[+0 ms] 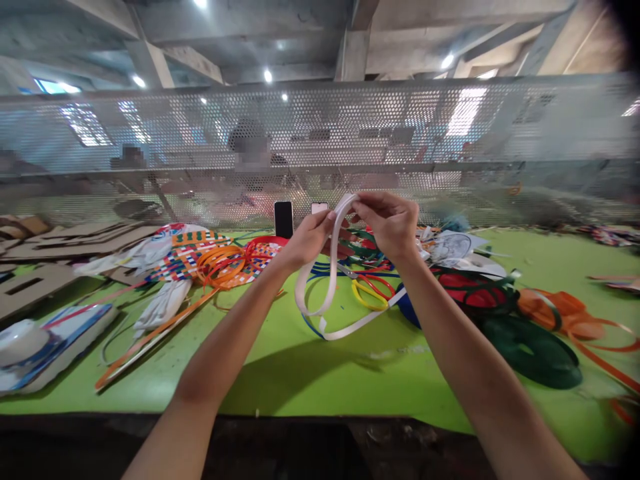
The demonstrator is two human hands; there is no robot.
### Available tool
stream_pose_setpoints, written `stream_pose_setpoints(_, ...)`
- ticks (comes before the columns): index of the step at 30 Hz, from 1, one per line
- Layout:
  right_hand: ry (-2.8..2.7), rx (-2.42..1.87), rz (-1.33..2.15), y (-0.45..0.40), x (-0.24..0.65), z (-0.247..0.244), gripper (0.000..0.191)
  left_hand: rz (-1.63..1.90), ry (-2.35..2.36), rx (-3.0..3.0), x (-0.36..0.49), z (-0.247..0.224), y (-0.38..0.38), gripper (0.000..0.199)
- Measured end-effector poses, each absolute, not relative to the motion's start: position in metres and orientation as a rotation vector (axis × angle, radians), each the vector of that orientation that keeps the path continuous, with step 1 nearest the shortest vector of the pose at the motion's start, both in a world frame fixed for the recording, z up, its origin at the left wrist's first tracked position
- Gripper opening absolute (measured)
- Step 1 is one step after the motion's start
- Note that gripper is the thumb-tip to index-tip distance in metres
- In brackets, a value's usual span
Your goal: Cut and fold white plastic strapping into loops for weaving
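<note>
A white flat strip (329, 293) hangs in a loop above the green table, its top end pinched between both hands. My left hand (311, 237) is closed on the strip from the left side. Close beside it, my right hand (393, 220) pinches the same strip with thumb and fingers. The lower part of the strip bends and runs off to the right behind my right forearm. Just below the hands lie scissors (371, 295) with yellow and red handles, among blue strips. Some of my fingertips are hidden behind the strip.
Orange strip coils (220, 263) and a colourful woven piece (175, 257) lie left. Cardboard pieces (30, 287) and a tape roll (23, 340) are farther left. A dark green coil (533, 353) lies right. A phone (283, 220) stands before a perforated metal screen (320, 147), people beyond it.
</note>
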State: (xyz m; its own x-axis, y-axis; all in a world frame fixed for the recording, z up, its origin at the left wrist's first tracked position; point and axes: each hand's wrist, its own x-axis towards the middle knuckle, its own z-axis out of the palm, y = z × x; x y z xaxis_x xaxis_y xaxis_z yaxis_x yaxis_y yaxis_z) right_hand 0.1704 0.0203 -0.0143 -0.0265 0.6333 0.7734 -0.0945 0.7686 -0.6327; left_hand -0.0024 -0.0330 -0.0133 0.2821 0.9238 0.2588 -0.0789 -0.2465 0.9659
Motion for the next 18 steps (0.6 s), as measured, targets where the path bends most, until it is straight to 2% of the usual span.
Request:
stream_pose_setpoints(7,-1.484,-0.415,0.620,0.022,0.167,-0.018,0.023,1.317,0.840,1.476,0.013,-0.013,-0.044,0.030)
stream_pose_setpoints(13,-1.422,-0.396,0.618,0.024,0.164,-0.018,0.036,1.378,0.909,1.652,0.012,-0.020,-0.037,0.036)
stream_pose_setpoints(18,-1.400,-0.397,0.685,0.025,0.159,-0.022,0.024,1.553,1.151,2.136,0.006,-0.029,-0.028,0.039)
